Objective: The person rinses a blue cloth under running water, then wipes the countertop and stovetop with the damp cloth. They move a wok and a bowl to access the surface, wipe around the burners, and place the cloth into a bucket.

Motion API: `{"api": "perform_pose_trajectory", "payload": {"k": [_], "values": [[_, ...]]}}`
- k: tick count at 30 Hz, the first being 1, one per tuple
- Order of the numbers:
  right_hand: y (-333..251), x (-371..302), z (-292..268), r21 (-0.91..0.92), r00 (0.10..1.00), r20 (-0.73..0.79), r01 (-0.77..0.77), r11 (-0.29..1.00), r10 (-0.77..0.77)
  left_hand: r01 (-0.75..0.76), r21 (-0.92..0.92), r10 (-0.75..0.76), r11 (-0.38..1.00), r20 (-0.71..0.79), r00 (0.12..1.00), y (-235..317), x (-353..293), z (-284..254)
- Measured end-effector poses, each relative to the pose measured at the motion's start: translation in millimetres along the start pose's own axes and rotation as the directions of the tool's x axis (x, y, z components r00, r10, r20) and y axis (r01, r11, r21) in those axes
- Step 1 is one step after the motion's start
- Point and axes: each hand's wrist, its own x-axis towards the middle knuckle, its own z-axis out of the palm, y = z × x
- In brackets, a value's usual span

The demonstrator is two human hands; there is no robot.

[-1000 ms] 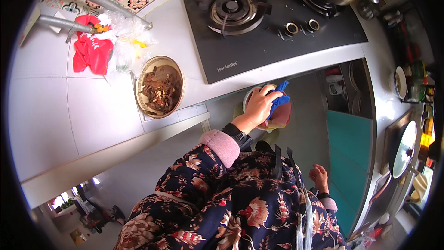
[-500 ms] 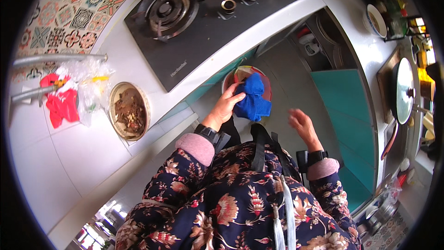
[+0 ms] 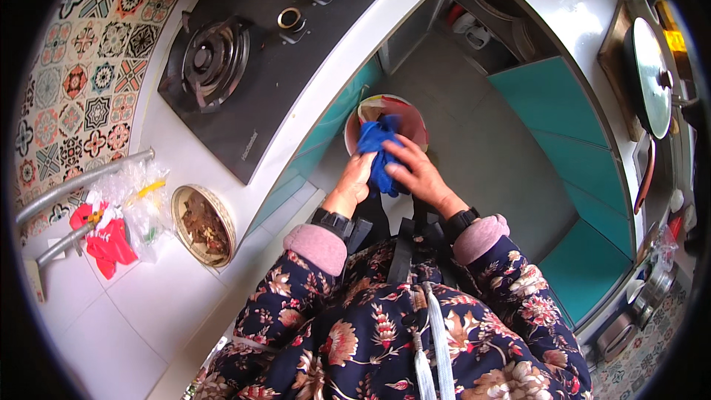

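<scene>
A crumpled blue cloth (image 3: pixel 380 150) is held in my left hand (image 3: pixel 355 179), whose fingers are mostly hidden by the folds. My right hand (image 3: pixel 421 176) lies against the cloth's right side with its fingers stretched out and slightly apart. Below the cloth, on the floor, stands a round bin (image 3: pixel 416 120) with a reddish inside and a liner at its rim. The cloth's upper edge is blurred by motion.
A black gas stove (image 3: pixel 244 67) is on the counter ahead and left. Beside it sit a bowl of brown food scraps (image 3: pixel 206 226), a red bag (image 3: pixel 111 241) and clear plastic (image 3: pixel 148 207). Teal cabinet doors (image 3: pixel 552 126) and a lidded pan (image 3: pixel 652 78) are on the right.
My right hand has come in from the right onto the blue cloth, which my left hand still holds. The view has turned, shifting the stove left and up.
</scene>
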Motion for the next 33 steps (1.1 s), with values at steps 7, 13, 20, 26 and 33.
{"api": "perform_pose_trajectory", "payload": {"k": [7,13,20,26,33], "values": [[50.1,-33.7,-40.9,0.132,0.943,-0.166,-0.268,0.954,0.287,-0.12,0.265,0.109,0.957,0.055,0.993,0.3,16.0,-12.6],[33.9,-56.9,-46.1,0.345,0.902,-0.01,-0.401,0.848,0.431,-0.248,0.352,0.221,0.903,0.114,0.969,-18.0,31.7,-20.7],[18.7,-55.4,-69.3,0.363,0.879,0.008,-0.446,0.818,0.476,-0.289,0.327,0.312,0.9,-0.02,0.95,7.5,7.1,-6.0],[6.8,-40.2,-82.2,0.362,0.904,0.06,-0.415,0.834,0.424,-0.475,0.217,0.492,0.853,-0.03,0.87,55.5,-39.4,-8.3],[21.7,-39.1,-84.6,0.302,0.876,0.085,-0.476,0.826,0.474,-0.567,0.531,0.765,0.63,-0.298,0.571,152.6,-119.2,-83.0]]}}
